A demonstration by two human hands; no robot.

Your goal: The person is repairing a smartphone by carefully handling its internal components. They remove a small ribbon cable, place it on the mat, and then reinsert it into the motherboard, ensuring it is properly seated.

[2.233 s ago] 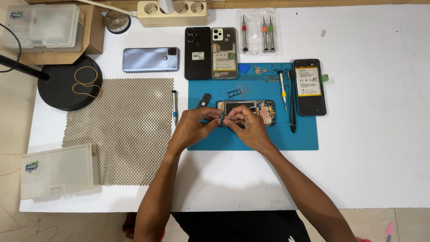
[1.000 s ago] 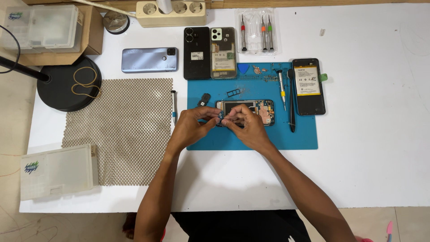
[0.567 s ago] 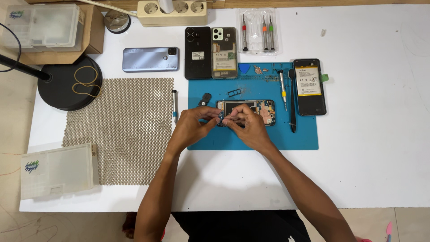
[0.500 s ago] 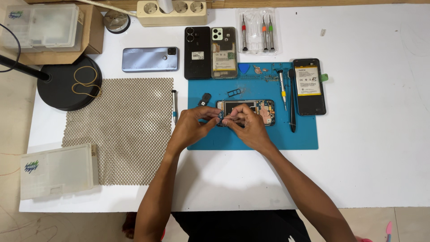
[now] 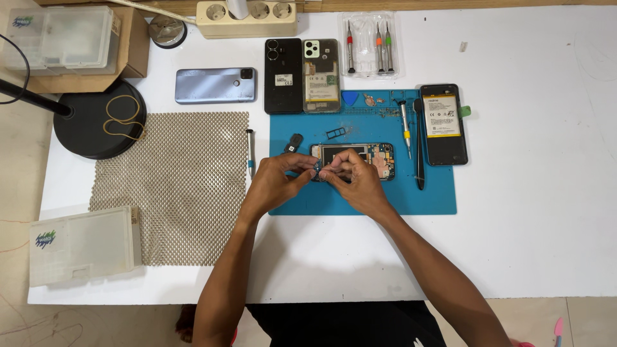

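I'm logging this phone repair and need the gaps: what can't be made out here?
- Head view: the left end of the opened phone is covered by the left hand and right hand.
- Anything pinched in the fingers is too small to tell.
- The plastic box is cut off by the top edge.

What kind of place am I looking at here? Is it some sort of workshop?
Most likely a phone repair bench. Both hands work on an opened phone lying on a blue work mat. More phones with their backs off and a pack of small screwdrivers sit on the white table.
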